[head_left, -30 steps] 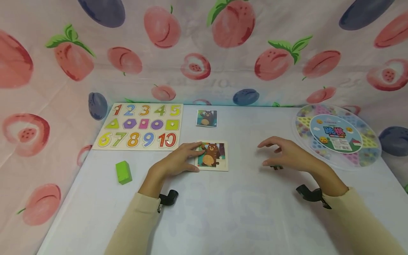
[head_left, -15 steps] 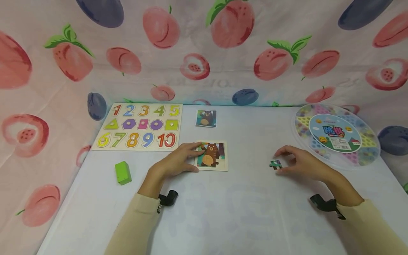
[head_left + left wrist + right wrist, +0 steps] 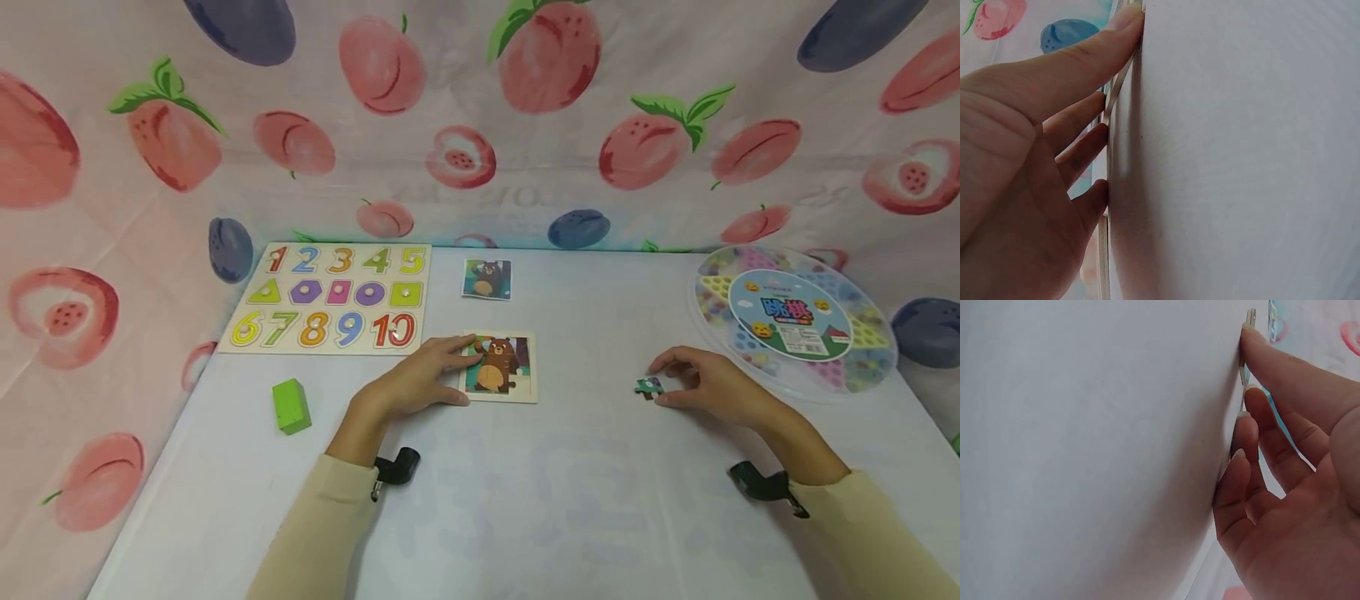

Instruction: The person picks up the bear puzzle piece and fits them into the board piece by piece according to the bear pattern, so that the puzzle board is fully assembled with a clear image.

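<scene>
A small wooden jigsaw puzzle (image 3: 493, 367) with a bear picture lies in a pale frame mid-table; bare wood shows along its lower right. My left hand (image 3: 408, 379) rests at its left side, fingers fairly straight over the frame and thumb at the lower left corner. To the right, a green and dark jigsaw piece (image 3: 648, 387) lies flat on the table. My right hand (image 3: 708, 387) has its thumb and curled index finger around the right part of that piece. In the right wrist view the thumb (image 3: 1285, 365) meets the thin piece edge; the other fingers stay bent near the tabletop.
Behind the puzzle lies a bear picture card (image 3: 487, 279). A number and shape peg board (image 3: 326, 297) sits back left, with a green block (image 3: 291, 406) in front. A round Chinese checkers box (image 3: 791, 321) stands right, just behind the right hand.
My right hand has moved right and down from beyond the piece to its right edge, and its fingers have closed in around it. The left hand and puzzle have stayed put.
</scene>
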Demonstrator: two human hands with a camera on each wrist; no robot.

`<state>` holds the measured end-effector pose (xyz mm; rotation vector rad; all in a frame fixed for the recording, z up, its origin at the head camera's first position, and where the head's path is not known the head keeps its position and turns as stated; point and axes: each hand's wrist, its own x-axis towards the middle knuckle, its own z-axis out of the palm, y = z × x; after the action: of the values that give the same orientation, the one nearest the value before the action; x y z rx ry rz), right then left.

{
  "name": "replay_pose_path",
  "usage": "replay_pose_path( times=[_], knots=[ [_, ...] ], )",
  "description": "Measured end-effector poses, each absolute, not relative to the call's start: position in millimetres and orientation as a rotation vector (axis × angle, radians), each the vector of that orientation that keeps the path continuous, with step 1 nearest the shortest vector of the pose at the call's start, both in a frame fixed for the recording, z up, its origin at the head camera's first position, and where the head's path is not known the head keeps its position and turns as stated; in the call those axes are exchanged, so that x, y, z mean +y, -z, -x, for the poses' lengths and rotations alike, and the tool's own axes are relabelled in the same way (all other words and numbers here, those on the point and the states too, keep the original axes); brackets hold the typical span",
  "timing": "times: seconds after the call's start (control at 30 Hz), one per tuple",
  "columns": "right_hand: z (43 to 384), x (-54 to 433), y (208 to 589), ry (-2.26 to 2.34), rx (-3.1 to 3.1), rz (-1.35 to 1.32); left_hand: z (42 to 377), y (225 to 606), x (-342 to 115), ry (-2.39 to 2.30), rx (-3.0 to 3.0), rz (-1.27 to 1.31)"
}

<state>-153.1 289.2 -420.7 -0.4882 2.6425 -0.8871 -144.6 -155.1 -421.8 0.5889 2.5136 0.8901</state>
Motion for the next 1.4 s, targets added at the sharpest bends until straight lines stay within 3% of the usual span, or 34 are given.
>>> replay_pose_path(
  times=[0.9,1.4],
  knots=[
    [155.6,286.1,419.5,0.869,2.603,0.479,144.9,424.2,-155.9,-0.879,2.524,-0.591],
    [165.5,274.3,414.6,1.027,2.648,0.640,146.2,423.6,-155.8,-0.854,2.526,-0.592]
  ],
)
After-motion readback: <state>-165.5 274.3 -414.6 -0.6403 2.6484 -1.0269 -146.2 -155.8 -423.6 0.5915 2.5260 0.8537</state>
